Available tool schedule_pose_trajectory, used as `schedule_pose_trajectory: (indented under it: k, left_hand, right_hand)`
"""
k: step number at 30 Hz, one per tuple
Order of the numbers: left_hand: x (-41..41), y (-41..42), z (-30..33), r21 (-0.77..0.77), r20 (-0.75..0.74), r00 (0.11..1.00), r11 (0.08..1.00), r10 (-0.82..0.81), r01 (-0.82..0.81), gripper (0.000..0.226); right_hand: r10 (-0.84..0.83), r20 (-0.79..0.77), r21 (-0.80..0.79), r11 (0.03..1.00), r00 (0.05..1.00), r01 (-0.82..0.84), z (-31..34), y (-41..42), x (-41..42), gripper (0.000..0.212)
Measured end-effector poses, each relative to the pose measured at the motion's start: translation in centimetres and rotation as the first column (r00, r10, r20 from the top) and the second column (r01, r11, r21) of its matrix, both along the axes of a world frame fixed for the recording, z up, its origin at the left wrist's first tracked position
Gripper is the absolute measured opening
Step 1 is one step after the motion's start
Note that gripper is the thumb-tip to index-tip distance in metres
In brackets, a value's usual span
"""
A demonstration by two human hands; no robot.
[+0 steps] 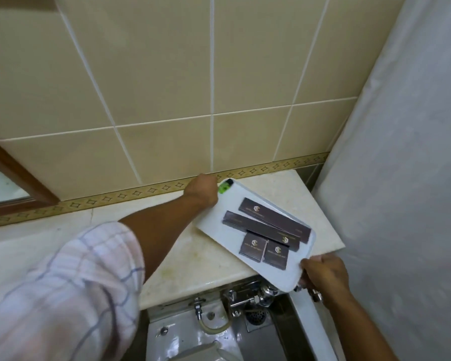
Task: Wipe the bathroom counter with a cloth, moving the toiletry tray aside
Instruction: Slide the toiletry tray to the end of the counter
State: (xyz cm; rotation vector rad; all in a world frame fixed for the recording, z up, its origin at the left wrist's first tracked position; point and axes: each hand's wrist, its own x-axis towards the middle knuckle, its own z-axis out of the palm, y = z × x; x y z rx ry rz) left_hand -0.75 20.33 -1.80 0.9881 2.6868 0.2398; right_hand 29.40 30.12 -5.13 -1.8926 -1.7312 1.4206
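A white toiletry tray (219, 217) with several dark brown boxes (274, 222) lies tilted across the right end of the cream marble counter (182, 259), its near corner hanging past the counter's front edge. My left hand (202, 190) grips the tray's far corner by the wall, where a small green item (223, 188) shows. My right hand (323, 274) holds the tray's near right corner. No cloth is in view.
A tiled wall with a patterned border (130, 194) backs the counter. A pale shower curtain (401, 178) hangs at the right. Below the counter are chrome valves and a hose (245, 298) and a toilet (193, 342). A wood-framed mirror (8, 178) is at left.
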Motion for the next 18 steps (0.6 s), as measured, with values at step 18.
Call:
schedule_pose_trajectory:
  k: [18]
  left_hand:
    - [3.8, 19.6, -2.6, -0.273, -0.349, 0.734, 0.812, -0.583, 0.515, 0.023]
  right_hand:
    - [-0.522, -0.264, -0.338, 0.838, 0.811, 0.429, -2.2, 3.3, 0.7, 0.009]
